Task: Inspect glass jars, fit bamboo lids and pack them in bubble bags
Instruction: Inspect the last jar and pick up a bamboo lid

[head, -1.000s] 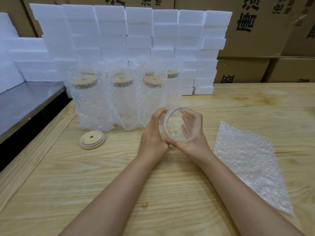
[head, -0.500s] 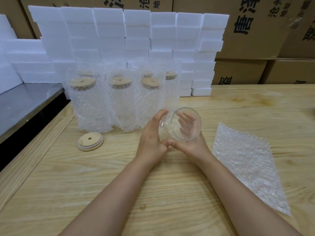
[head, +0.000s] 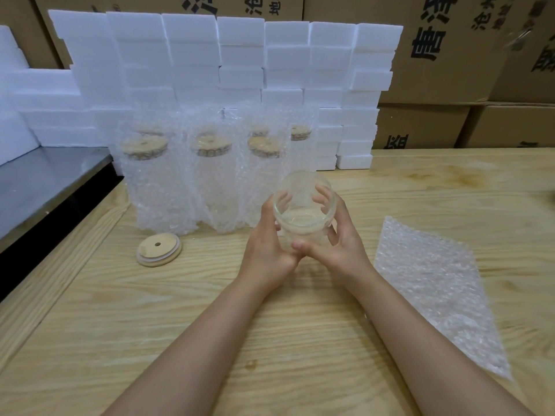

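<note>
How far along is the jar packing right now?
Done: several lidded jars stand bagged at the back. In hand: left hand and right hand hold a bare glass jar, lidless. Left: fit the loose bamboo lid from the table, then slide the jar into the flat bubble bag.

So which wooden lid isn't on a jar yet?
The bamboo lid lying flat on the table, left of the left hand holding the glass jar. The other lids sit on bagged jars behind it.
</note>
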Available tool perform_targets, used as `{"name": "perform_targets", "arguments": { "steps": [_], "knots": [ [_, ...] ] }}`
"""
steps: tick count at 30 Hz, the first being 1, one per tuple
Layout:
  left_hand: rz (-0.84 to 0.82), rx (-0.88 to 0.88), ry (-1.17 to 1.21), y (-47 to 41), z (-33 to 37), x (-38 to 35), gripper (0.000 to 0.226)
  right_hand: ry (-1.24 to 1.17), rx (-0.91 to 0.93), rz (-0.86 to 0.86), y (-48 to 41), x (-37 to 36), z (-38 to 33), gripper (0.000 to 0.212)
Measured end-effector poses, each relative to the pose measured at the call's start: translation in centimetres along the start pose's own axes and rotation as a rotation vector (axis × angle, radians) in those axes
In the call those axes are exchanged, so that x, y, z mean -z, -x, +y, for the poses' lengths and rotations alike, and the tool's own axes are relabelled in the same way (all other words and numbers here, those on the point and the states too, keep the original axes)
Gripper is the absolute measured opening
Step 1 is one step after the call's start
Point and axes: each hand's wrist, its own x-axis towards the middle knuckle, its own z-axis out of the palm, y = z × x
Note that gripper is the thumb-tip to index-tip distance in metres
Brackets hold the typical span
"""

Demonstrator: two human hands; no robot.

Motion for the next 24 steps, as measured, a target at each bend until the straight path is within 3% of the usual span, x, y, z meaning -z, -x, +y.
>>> {"name": "perform_targets", "arguments": {
  "steps": [5,8,12,18,24],
  "knots": [
    [0.034,-0.068,-0.063,-0.4,0.1,-0.2,0.079,0.047,0.066,0.005,-0.2,0.0,0.1,0.087],
    [0.049,-0.066,-0.037,-0.7,-0.1,-0.3,0.1,0.021,0.095,0.004,-0.2,-0.1,-0.1,0.084],
    [0.089,-0.075,-0.053,-0.5,-1.4,-0.8,0.078,-0.067,0.092,-0.028,-0.2,-0.3,-0.4,0.081],
    [0.121,-0.148,-0.085,-0.4,-0.7,-0.4,0.073,-0.106,0.07,-0.06,-0.1,-0.2,0.0,0.086],
    [0.017,-0.047,-0.006,-0.2,-0.3,0.1,0.091,-0.133,-0.02,-0.054,0.0,0.3,-0.4,0.082]
  ]
}}
